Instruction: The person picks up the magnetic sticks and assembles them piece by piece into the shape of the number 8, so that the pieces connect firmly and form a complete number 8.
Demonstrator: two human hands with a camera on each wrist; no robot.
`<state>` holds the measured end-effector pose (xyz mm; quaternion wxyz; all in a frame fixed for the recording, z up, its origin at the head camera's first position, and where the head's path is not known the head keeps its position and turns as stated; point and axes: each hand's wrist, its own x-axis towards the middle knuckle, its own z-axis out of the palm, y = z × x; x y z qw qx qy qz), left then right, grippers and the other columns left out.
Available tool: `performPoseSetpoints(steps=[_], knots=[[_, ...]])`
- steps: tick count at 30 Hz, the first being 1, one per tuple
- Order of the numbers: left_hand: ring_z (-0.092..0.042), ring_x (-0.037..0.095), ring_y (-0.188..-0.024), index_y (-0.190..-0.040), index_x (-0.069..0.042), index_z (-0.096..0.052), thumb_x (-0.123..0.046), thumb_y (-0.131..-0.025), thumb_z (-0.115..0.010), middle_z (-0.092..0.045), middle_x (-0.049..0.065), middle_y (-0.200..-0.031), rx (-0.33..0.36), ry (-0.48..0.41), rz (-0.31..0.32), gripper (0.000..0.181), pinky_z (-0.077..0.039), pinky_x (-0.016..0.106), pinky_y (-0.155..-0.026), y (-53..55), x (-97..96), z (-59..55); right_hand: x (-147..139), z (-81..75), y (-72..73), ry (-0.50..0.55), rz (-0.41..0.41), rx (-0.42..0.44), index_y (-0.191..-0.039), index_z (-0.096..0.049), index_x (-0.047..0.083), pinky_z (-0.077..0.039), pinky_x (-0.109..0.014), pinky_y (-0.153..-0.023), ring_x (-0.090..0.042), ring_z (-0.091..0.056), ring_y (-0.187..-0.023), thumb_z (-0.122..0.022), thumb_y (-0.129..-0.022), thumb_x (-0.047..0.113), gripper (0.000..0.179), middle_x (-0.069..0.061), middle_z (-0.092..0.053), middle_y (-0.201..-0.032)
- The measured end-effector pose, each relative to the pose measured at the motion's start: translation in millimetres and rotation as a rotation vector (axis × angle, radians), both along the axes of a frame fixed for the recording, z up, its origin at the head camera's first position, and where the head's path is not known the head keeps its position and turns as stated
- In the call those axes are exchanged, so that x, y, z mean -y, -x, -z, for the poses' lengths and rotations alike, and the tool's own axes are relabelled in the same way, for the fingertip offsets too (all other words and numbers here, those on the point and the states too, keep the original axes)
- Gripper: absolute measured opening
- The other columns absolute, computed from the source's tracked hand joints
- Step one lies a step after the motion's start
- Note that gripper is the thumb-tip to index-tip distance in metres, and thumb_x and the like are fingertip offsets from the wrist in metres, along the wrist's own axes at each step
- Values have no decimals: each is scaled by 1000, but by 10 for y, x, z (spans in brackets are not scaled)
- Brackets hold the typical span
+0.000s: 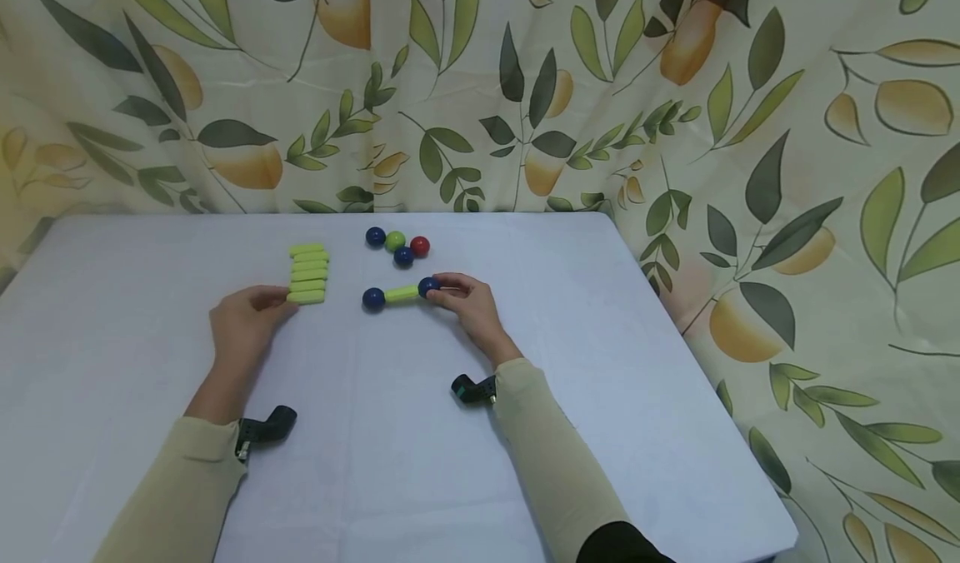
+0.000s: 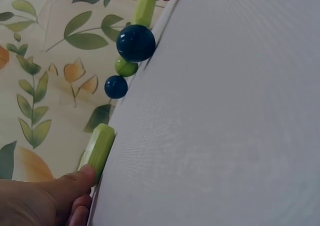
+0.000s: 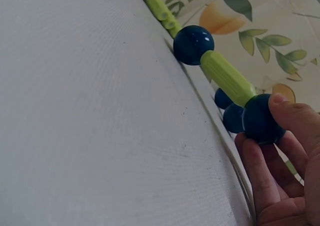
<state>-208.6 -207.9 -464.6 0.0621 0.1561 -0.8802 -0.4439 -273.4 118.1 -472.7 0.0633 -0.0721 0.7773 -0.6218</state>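
My right hand grips a dark blue ball between thumb and fingers. From that ball a light green rod runs to a second blue ball, making a dumbbell shape on the table. To the left, several green rods lie in a column. The left hand pinches the left end of the nearest green rod, thumb on top. Its other fingers are partly hidden in the left wrist view.
Behind the joined piece sit loose balls: two blue, a green ball and a red ball. A white cloth covers the table. A leaf-patterned curtain hangs behind it and along the right side.
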Motion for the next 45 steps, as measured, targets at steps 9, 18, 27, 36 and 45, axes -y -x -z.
performPoseSetpoints(steps=[9, 18, 27, 36, 45], knots=[[-60, 32, -106, -119, -5, -68, -27, -91, -71, -69, 17, -113, 51, 53, 59, 36, -46, 39, -82, -36, 20, -93, 3, -24, 10, -47, -18, -4, -122, -67, 10, -53, -29, -94, -17, -67, -107, -78, -85, 22, 40, -8, -70, -118], [-63, 31, -94, -113, -2, -69, -22, -91, -70, -70, 19, -104, 33, 170, 178, 29, -49, 39, -75, -62, 33, -167, -48, -23, 65, -114, -66, 20, -123, -67, 11, -53, -30, -94, -16, -67, -106, -74, -89, 25, 38, -7, -71, -116], [-62, 32, -95, -114, 0, -68, -22, -92, -68, -69, 20, -105, 34, 186, 185, 31, -50, 42, -76, -87, -20, -236, -94, -34, 73, -176, -56, -18, -121, -70, 14, -49, -36, -100, -17, -63, -112, -76, -87, 27, 37, -4, -72, -116], [-60, 39, -112, -117, 2, -67, -23, -94, -67, -68, 23, -114, -20, 207, 217, 34, -49, 53, -93, 0, -84, -192, -84, -72, 56, -209, -77, -31, -122, -70, 14, -49, -36, -100, -17, -65, -109, -78, -86, 24, 38, -4, -71, -115], [-61, 38, -106, -120, 2, -66, -18, -92, -69, -68, 24, -114, 8, 259, 266, 35, -50, 52, -88, 31, -145, -176, -78, -91, 45, -244, -85, -34, -120, -71, 15, -49, -36, -100, -17, -65, -110, -76, -87, 24, 34, -3, -71, -117]])
